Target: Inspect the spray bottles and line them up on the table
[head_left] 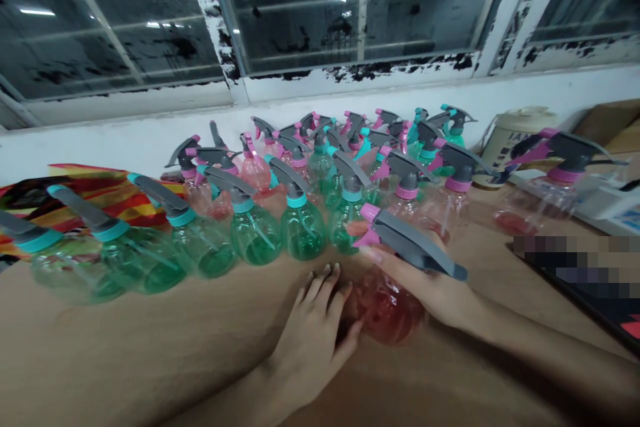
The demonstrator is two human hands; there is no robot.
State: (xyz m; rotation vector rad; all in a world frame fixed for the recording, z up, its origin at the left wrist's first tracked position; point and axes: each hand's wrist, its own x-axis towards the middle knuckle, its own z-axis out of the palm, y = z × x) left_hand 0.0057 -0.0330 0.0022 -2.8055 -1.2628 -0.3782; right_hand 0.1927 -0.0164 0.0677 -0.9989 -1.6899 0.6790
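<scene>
A pink spray bottle [390, 310] with a grey and pink trigger head stands on the wooden table [165, 347], close in front of me. My right hand [435, 290] is closed around its neck, under the trigger head, which partly covers the fingers. To the bottle's left, my left hand [313, 330] lies palm down with fingers apart, its thumb close to the bottle; I cannot tell if it touches. Beyond my hands is a front row of green spray bottles [303, 230] with turquoise collars, continued on the right by pink spray bottles [407, 197].
More pink and green spray bottles crowd toward the wall under the window [350, 7]. Colourful striped cloth [155, 203] lies at left. A cream canister [525, 123], a cardboard box [610, 120] and a dark flat object [575, 287], partly pixelated, are at right.
</scene>
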